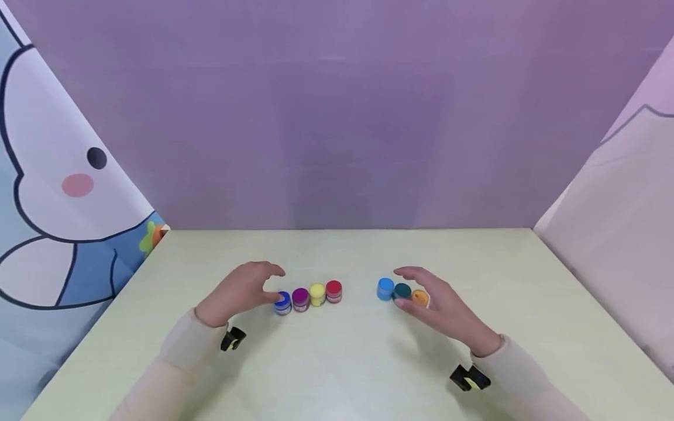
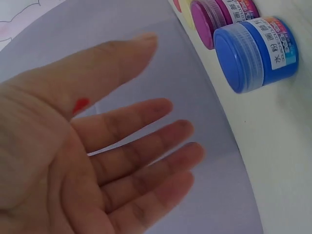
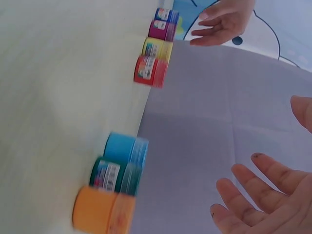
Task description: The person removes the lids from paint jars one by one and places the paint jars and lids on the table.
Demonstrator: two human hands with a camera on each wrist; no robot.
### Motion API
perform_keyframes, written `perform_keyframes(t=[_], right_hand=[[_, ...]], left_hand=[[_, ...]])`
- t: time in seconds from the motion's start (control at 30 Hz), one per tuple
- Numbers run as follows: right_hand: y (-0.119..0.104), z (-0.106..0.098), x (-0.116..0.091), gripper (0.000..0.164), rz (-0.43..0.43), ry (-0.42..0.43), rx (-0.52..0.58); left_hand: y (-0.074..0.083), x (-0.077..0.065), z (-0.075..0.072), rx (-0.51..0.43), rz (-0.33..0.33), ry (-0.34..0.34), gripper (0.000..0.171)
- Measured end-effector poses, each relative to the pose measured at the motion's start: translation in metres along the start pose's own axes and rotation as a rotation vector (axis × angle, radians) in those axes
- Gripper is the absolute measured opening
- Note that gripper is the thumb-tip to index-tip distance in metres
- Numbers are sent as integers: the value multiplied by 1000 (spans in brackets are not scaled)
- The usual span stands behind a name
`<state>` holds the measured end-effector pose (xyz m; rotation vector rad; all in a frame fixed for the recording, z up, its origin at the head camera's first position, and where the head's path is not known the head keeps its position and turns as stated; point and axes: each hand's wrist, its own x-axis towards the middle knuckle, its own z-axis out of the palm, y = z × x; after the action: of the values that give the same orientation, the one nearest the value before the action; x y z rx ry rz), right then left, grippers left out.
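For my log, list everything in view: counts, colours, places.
Blue jar: 1, dark blue, left row, leftmost
Purple jar: 1, purple, second there
Yellow jar: 1, yellow, third there
Red jar: 1, red, fourth there
Light blue jar: 1, light blue, right row, leftmost
Green jar: 1, dark green, second there
Orange jar: 1, orange, third there
Table: 1, cream, under jars
Backdrop: 1, purple, behind
Cartoon sheet: 1, blue-white, left
Pale sheet: 1, pinkish, right
Wrist pieces: 2, black, at wrists
Sleeves: 2, pale, forearms
Left hand: 1, bare, by blue jar
Right hand: 1, bare, by right row
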<state>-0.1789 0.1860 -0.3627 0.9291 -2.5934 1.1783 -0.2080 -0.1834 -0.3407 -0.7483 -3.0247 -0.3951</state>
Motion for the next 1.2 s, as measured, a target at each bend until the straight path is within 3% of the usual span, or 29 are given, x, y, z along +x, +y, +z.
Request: perform_keyframes(t=[0.27, 0.47, 0.6, 0.97, 1.2], right_hand=[[-12, 14, 7, 43, 3, -8, 107], [-22, 25, 11, 43, 4, -35, 95], [-30, 31, 15, 43, -3, -45, 108], [-43, 36, 25, 40, -29, -38, 143], [-45, 38, 25, 41, -9, -53, 151]], left_hand=[[7, 12, 11, -17, -35, -108, 38], [10, 16, 21, -42, -83, -146, 33], [9, 16, 23, -59, -94, -146, 36], [3, 20, 28, -63, -49, -141, 31], [2, 19, 29, -71, -75, -158, 31]])
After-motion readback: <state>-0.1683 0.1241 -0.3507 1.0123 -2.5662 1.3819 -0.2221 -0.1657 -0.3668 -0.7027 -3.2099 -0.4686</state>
